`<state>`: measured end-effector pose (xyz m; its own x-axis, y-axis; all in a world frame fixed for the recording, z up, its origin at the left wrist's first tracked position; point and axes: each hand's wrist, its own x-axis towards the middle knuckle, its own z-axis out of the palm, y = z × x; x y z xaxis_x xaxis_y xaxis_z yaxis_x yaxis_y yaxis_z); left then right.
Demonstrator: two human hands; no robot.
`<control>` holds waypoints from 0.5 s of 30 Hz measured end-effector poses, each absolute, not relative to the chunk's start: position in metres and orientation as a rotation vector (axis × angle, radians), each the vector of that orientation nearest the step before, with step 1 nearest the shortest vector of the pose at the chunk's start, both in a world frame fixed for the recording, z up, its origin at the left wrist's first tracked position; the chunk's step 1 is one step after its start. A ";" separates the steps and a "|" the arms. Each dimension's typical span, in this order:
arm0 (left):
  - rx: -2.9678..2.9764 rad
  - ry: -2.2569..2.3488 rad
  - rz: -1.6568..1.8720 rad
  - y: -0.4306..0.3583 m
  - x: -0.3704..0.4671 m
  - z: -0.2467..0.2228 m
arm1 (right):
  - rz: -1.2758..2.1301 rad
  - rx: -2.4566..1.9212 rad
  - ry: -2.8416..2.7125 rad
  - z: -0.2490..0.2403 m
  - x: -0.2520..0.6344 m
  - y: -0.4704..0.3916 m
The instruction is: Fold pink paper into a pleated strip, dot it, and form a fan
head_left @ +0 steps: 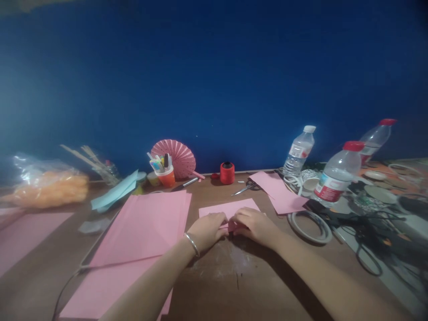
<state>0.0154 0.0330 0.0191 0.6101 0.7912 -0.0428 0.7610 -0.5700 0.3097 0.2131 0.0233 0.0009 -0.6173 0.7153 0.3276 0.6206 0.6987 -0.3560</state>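
While our left hand [207,228] and right hand [254,224] nearly meet, both pinch closed on the near edge of the small pink sheet [230,207], on the table [214,290] right of the pink stack [143,227]; exact thumb placement we cannot tell, blurred.

A deep blue wall [214,80] fills the upper half of the view, plain and smooth apart from a few tiny pale specks, with a blurred pale brownish patch [30,6] at the top left corner. Light washes its left side to a hazier, paler blue, while the far right top sinks almost to black. Below, a brown tabletop [207,294] runs up to the wall, its surface marked by whitish smears [239,258] and crossed by a soft, dark shadow [297,285] towards the lower right
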 end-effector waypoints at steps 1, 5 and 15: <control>2.551 1.255 0.127 0.033 0.015 0.019 | 0.306 -1.015 -2.445 0.000 0.213 0.024; 2.645 1.241 0.056 0.034 0.014 0.017 | 0.453 -1.073 -2.316 -0.004 0.213 0.027; 3.120 1.124 -0.023 0.026 0.024 0.016 | 0.931 -1.265 -2.078 0.001 0.215 0.032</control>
